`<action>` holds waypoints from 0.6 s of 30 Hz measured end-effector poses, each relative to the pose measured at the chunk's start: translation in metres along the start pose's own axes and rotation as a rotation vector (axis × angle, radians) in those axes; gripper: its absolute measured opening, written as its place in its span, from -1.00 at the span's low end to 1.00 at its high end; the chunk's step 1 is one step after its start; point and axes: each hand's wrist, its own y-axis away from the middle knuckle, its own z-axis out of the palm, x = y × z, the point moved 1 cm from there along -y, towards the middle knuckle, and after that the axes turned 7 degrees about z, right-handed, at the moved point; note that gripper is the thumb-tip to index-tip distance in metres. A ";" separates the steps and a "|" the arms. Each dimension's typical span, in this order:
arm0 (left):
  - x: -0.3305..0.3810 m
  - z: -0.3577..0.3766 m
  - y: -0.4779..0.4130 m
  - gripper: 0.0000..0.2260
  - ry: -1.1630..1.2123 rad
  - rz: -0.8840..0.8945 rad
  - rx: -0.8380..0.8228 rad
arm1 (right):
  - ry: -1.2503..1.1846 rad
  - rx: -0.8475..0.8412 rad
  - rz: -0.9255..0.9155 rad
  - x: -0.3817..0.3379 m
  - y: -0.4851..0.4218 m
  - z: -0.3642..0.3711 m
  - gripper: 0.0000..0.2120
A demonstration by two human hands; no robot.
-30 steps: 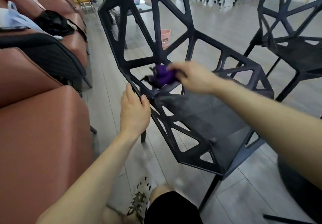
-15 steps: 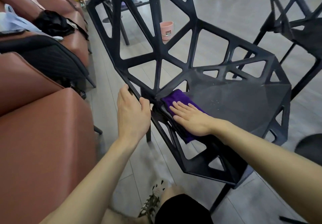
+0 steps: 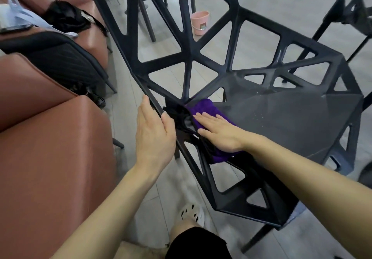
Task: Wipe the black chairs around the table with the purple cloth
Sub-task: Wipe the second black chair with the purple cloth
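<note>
Purple cloth [image 3: 203, 108] still pressed flat under right hand [image 3: 220, 133], left hand [image 3: 154, 133] still gripping black chair [image 3: 281, 115] edge

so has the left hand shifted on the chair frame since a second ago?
No. The left hand grips the same edge strut of the black chair, beside the purple cloth; only the camera moved.

1. Left hand [image 3: 154, 136] reaches forward on a bare arm, fingers and thumb curled in a grip.
2. Right hand [image 3: 221, 133] lies flat, palm down, fingers extended together.
</note>
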 end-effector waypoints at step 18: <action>-0.003 0.005 -0.006 -0.42 -0.030 -0.039 -0.018 | 0.094 0.014 0.035 -0.008 0.041 0.004 -0.41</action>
